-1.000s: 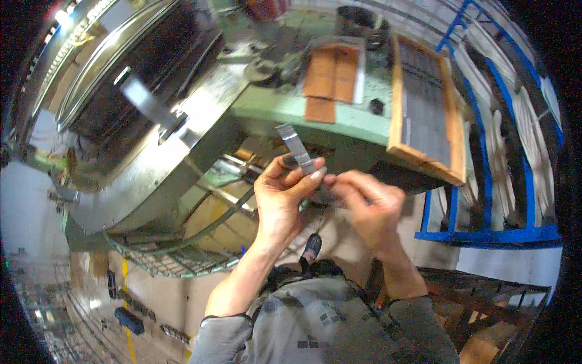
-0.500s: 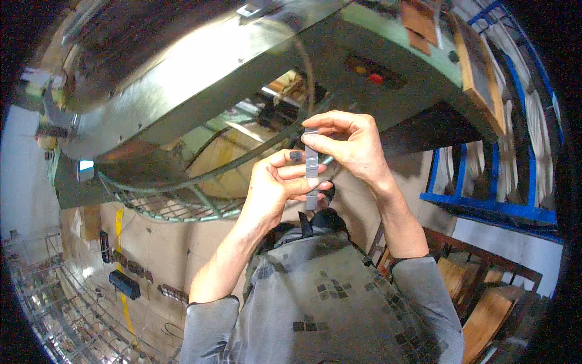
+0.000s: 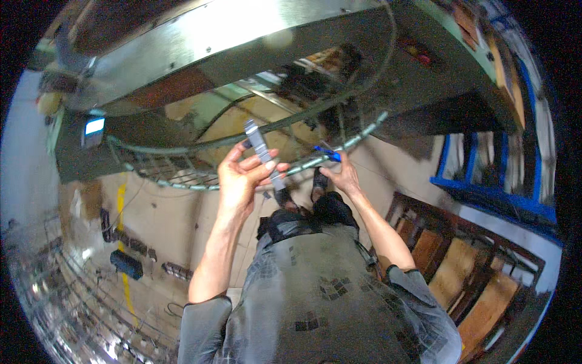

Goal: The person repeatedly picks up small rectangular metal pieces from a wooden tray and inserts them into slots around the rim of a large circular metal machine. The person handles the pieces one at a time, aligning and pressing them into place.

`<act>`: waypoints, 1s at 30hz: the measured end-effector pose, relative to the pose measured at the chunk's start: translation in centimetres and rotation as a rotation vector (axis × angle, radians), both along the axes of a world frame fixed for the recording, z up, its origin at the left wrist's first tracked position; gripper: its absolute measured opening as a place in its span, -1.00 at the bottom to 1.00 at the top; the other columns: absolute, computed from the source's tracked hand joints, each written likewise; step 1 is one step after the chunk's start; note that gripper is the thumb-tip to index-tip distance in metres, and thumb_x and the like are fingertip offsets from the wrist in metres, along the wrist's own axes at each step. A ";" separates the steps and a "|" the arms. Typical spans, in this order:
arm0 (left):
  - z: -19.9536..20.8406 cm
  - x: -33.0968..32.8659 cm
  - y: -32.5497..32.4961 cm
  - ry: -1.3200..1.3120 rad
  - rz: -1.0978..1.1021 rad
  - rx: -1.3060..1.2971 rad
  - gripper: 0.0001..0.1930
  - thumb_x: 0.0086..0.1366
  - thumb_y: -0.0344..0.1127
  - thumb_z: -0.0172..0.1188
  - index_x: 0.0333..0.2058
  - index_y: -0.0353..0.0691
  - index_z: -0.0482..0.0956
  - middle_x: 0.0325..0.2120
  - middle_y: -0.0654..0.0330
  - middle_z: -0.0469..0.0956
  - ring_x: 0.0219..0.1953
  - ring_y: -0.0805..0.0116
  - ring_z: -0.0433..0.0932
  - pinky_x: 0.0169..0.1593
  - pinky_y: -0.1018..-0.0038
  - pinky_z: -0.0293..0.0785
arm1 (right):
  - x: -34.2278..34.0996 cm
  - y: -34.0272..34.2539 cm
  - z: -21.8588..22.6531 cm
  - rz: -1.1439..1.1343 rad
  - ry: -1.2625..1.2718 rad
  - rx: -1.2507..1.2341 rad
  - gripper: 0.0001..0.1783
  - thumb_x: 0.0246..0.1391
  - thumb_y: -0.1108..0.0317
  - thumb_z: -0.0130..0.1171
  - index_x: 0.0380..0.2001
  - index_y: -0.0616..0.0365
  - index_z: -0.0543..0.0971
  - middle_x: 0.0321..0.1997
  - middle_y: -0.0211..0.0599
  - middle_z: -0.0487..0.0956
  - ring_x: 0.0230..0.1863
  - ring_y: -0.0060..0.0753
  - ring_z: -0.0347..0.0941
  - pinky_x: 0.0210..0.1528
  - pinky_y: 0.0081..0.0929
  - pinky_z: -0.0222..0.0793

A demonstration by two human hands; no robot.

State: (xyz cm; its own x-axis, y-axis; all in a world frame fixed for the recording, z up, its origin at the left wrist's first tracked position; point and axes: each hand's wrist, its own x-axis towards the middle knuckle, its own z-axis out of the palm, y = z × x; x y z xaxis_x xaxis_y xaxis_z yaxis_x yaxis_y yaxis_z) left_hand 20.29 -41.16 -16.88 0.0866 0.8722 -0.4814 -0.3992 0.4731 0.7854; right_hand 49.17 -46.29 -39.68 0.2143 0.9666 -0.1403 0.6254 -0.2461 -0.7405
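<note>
A narrow grey strip (image 3: 259, 146), marked with lighter cross bands, is pinched between the thumb and fingers of my left hand (image 3: 241, 182). It leans with its upper end to the left and sticks out above and below the fingers. A dark wrap shows on one fingertip of that hand. To the right, my right hand (image 3: 344, 175) closes on a small, slim blue tool (image 3: 328, 153) beside the pale green curved rail (image 3: 306, 165). The tool's exact kind is too blurred to tell. The two hands are apart.
A large green metal machine (image 3: 200, 57) with a curved barred guard stands ahead. On the right are a blue rack (image 3: 494, 195) with pale hanging bundles and a dark frame with wooden slats (image 3: 451, 267). A wire rack (image 3: 66, 303) and a dark box (image 3: 126, 264) stand lower left.
My right hand has let go of the strip, moved down and right, and now holds the blue tool. My left hand has shifted left, and the strip has tilted. The view has shifted too.
</note>
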 end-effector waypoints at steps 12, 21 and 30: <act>0.6 -0.4 0.0 0.133 0.228 0.222 -0.41 0.16 -0.72 0.23 0.18 -0.32 0.35 0.01 -0.08 0.59 -0.14 0.00 0.70 -0.16 0.26 0.75 | -1.0 2.3 12.1 0.101 1.171 -0.007 -0.69 0.21 0.15 0.29 -0.19 0.18 0.59 -0.15 -0.34 0.61 -0.36 -0.60 0.43 -0.39 -0.58 0.37; 0.7 0.2 0.7 0.254 0.285 0.318 -0.43 0.16 -0.72 0.23 0.17 -0.35 0.35 0.01 -0.08 0.59 -0.30 0.11 0.72 -0.23 0.29 0.74 | -5.4 2.0 22.6 0.450 0.328 -0.213 -0.60 0.06 0.17 0.38 -0.60 0.27 0.50 -0.68 -0.26 0.45 -0.59 -0.52 0.29 -0.53 -0.37 0.23; 1.4 1.2 1.1 0.146 0.340 0.175 -0.51 0.20 -0.71 0.19 0.10 -0.44 0.30 0.08 -0.15 0.50 -0.29 0.02 0.71 -0.27 0.21 0.77 | -3.7 2.8 21.8 0.682 0.283 -0.032 -0.67 0.03 0.20 0.39 -0.51 0.26 0.57 -0.58 0.04 0.55 -0.57 -0.04 0.50 -0.45 -0.19 0.37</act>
